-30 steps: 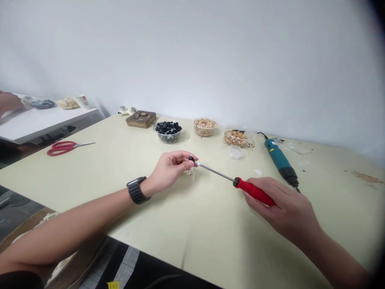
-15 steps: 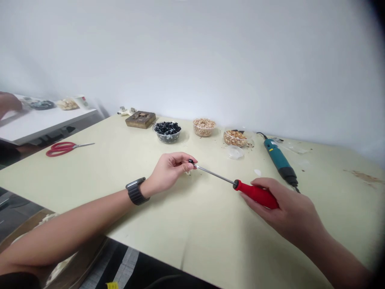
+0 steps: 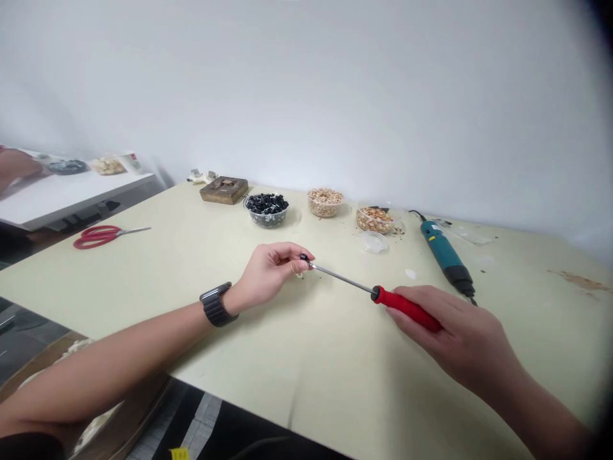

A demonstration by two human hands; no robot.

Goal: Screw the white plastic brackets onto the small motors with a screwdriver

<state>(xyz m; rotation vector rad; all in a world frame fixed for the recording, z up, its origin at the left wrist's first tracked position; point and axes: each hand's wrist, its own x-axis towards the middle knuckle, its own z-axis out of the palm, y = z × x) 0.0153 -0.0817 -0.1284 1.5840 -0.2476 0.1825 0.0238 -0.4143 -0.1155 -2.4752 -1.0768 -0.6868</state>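
Observation:
My right hand (image 3: 454, 335) is wrapped around the red handle of a screwdriver (image 3: 407, 308) and points its steel shaft (image 3: 342, 278) to the left. At the shaft's tip sits a small black piece (image 3: 304, 257), pinched between the thumb and fingers of my left hand (image 3: 271, 271). A small pale bit (image 3: 299, 275) shows just below those fingertips. A black link-band watch (image 3: 215, 304) circles my left wrist.
On the pale green table (image 3: 191, 255) stand a bowl of black pieces (image 3: 265, 211), two clear tubs of grain-like bits (image 3: 325, 202), a teal rotary tool (image 3: 445, 255), a wooden block (image 3: 224, 190) and red scissors (image 3: 98, 236). Another person's hand (image 3: 16, 165) works at a white table (image 3: 62, 198).
Both hands and the screwdriver have dropped slightly toward the near table edge. My right fingers sit a little differently on the red handle. The left pinch is unchanged.

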